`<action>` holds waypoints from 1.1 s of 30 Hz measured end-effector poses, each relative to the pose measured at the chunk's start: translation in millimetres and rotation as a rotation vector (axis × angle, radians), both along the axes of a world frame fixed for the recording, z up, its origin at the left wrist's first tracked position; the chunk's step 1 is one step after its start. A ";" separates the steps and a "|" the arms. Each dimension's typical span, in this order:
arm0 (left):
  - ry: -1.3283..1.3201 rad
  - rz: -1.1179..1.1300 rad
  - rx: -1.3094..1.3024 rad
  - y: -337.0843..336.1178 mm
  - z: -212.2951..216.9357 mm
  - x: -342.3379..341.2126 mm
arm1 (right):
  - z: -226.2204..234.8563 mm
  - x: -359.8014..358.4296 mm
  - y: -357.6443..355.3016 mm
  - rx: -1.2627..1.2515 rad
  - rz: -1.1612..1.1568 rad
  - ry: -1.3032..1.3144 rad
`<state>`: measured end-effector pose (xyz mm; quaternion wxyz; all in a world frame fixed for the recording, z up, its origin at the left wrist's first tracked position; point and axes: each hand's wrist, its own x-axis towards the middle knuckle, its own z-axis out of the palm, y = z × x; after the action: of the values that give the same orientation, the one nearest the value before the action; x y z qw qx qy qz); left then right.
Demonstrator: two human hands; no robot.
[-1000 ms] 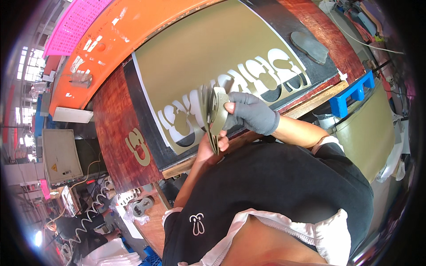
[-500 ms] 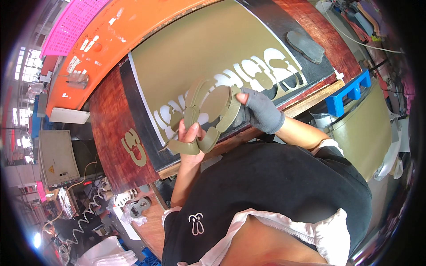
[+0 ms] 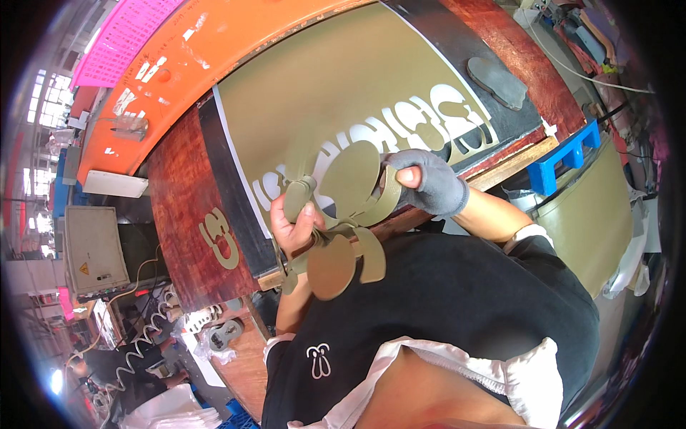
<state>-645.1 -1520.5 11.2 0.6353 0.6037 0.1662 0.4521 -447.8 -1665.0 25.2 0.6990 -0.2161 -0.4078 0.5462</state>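
Note:
My left hand (image 3: 291,227), bare, and my right hand (image 3: 427,183), in a grey glove, both grip a stack of olive cut-out pieces (image 3: 344,214) held up in front of my chest. The pieces are rounded and fan out, some hanging below my left hand. Behind them an olive sheet (image 3: 336,86) lies on a black pad (image 3: 225,193) on the press table, with a row of shaped holes (image 3: 421,125) cut along its near edge.
An orange machine body (image 3: 186,57) curves behind the sheet. A single olive cut piece (image 3: 218,239) lies on the reddish wooden board at left, a grey sole-shaped die (image 3: 498,80) at right. A blue plastic pallet (image 3: 564,154) stands at right; a grey control box (image 3: 89,250) at left.
The pieces were a narrow bunch between both hands. Now they are spread wide and flat toward me, and my hands have moved apart and slightly lower.

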 end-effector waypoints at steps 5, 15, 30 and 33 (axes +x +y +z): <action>0.031 0.028 -0.052 7.1 2.7 -4.4 | -2.8 -4.2 1.6 -0.021 -0.025 0.059; 1.033 0.000 0.719 60.5 58.2 -37.9 | -87.4 10.6 29.4 -0.465 -0.259 -0.298; 1.208 -0.068 0.265 141.5 146.0 -99.4 | -128.5 -18.7 -8.3 -0.053 -0.544 -1.239; 1.008 0.170 0.159 170.6 159.8 -107.0 | -133.2 -23.0 -11.4 -0.085 -0.587 -1.269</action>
<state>-752.1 -1349.9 171.0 0.3894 0.7774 0.4651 0.1662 -470.8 -1676.4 -108.0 0.4355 -0.6215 -0.6403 0.1188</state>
